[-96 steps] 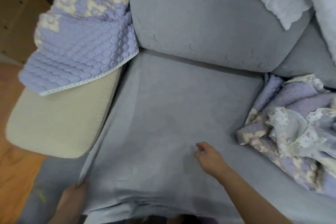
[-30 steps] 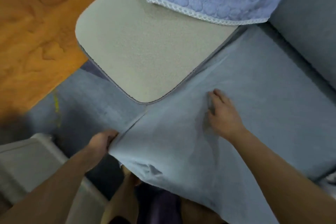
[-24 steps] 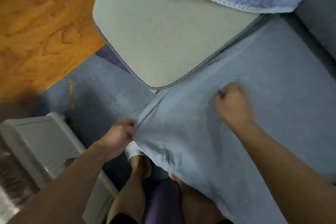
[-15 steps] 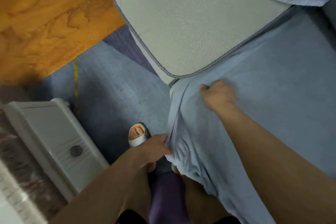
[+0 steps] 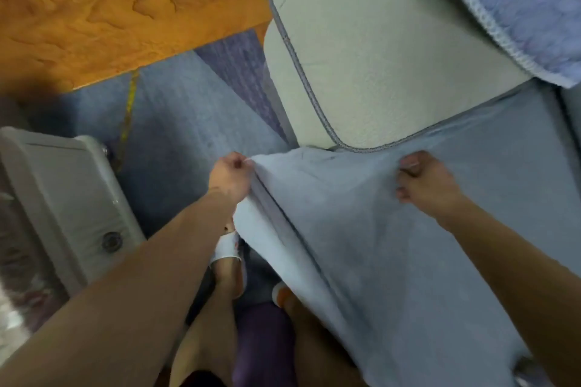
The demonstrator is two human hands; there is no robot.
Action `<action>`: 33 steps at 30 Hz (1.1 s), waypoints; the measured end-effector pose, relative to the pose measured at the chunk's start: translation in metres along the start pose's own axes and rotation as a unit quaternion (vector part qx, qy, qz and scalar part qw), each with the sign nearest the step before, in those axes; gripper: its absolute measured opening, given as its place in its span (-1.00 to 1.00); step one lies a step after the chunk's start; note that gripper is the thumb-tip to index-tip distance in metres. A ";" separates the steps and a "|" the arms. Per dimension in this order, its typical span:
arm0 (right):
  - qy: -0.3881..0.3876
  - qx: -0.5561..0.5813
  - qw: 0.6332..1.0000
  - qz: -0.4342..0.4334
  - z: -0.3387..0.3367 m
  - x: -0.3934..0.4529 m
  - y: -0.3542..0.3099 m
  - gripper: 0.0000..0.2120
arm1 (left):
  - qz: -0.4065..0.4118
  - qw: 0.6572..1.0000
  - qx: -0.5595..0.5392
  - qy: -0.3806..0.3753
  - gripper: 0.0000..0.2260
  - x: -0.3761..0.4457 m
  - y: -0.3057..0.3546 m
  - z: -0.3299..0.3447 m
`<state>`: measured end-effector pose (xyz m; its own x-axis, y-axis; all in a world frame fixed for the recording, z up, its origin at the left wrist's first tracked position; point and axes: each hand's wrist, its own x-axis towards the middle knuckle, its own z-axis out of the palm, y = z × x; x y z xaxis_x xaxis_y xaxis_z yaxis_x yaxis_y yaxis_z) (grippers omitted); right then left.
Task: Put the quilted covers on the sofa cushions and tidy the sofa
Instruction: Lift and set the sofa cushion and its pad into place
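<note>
A plain blue-grey cover (image 5: 361, 229) lies over the sofa seat cushion and hangs down its front edge. My left hand (image 5: 229, 177) grips the cover's front left corner, lifted off the cushion next to the beige armrest (image 5: 377, 66). My right hand (image 5: 427, 187) is curled into a fist on top of the cover near the armrest, bunching the cloth. A lilac quilted cover with a white lace edge (image 5: 518, 0) is draped over the armrest's far end.
A blue rug (image 5: 176, 122) covers the floor in front of the sofa, with orange wood floor (image 5: 110, 9) beyond. A grey appliance (image 5: 63, 198) stands on the left. My feet in white sandals (image 5: 226, 254) stand close to the sofa front.
My view swung left and down to the seat's front left corner. My left hand rose with the cover's corner up beside the armrest. My right hand slid along the cover, staying curled.
</note>
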<state>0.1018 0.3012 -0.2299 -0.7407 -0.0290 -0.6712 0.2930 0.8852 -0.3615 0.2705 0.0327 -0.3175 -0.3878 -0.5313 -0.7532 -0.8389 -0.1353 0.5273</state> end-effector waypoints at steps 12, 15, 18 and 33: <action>0.161 -0.179 0.969 -0.055 0.019 0.038 0.002 -0.52 | -0.156 0.946 -0.257 -0.124 -0.82 0.032 0.024 0.079; 0.159 -0.214 0.959 -0.099 0.011 0.053 0.007 -0.57 | -0.107 0.960 -0.186 -0.179 -0.85 0.026 0.021 0.111; 0.181 -0.193 0.957 -0.121 0.010 0.062 0.010 -0.69 | -0.107 0.970 -0.160 -0.148 -0.86 0.032 0.011 0.121; 0.191 -0.085 0.942 -0.261 0.049 0.014 0.058 -0.61 | -0.094 0.928 -0.257 -0.252 -0.77 0.021 0.005 0.132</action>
<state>0.1381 0.3297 -0.2923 -0.9302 -0.3409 -0.1358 -0.2493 0.8587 -0.4478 0.2079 0.1313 -0.3831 -0.4906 -0.0170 -0.8712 -0.6667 -0.6365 0.3878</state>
